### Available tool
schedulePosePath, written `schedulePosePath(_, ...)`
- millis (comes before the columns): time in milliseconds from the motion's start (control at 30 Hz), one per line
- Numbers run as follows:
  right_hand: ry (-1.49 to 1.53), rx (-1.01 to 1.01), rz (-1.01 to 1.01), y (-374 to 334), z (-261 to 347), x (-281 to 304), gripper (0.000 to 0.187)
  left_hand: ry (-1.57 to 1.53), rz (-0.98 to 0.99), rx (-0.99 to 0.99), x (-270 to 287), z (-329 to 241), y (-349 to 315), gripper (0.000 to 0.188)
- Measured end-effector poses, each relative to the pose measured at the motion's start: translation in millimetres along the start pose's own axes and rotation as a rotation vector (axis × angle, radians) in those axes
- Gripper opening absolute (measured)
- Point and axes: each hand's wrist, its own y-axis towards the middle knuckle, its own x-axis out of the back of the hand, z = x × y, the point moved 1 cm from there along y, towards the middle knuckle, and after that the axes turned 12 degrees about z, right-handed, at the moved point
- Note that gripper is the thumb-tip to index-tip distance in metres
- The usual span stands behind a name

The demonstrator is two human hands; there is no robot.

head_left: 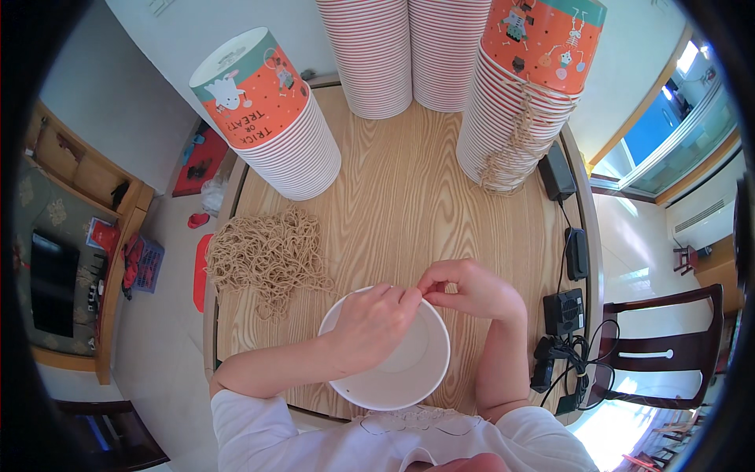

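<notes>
"At the table's near edge, what do you have?"

"From my remote seat: white tub point(393, 389), round mouth up, close against the wearer's shirt point(440, 436). Both hands at its far rim."

"State of the fingers?"

"Right hand point(472, 291): thumb and forefinger pressed together at the tips, a loop of open space behind them. Left hand point(373, 322): fingers curled, tips just beside the right's; I cannot tell whether they pinch. Anything held between the tips is too small for me to read."

"Which way does the tub lie from them?"

"Toward the wearer. The fingertips sit at the far rim, slightly right of the mouth's middle, most of the opening on the near side. Circular, so I note no long axis. Left hand and wrist reach across the mouth; right hand comes in from outside, beyond the right side of the rim."

"And the twine?"

"Loose tan heap point(271, 256), left of the tub and a bit farther off, near the rim. Left hand is the nearer. More strands hang down the right-hand stack of tubs point(491, 130); an orange-and-teal stack point(271, 118) leans in my fisheye view beyond the heap."
</notes>
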Motion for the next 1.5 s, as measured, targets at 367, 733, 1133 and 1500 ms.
schedulePosePath(367,-0.143,-0.075,-0.050,12.0,3.6,5.0,0.009,-0.076,0.215,0.152,32.0,18.5,-2.9,0.016)
schedulePosePath(733,-0.303,-0.055,0.110,22.0,23.9,10.8,0.007,-1.121,0.373,-0.278,-15.3,92.3,31.0,0.013)
schedulePosePath(1133,-0.298,-0.169,0.078,32.9,13.9,9.2,0.010,-1.446,0.298,-0.464,-102.2,92.0,39.8,0.017)
schedulePosePath(1500,-0.310,-0.285,-0.023,30.4,23.0,12.1,0.014,-1.649,0.297,-0.490,-104.7,103.0,42.2,0.014)
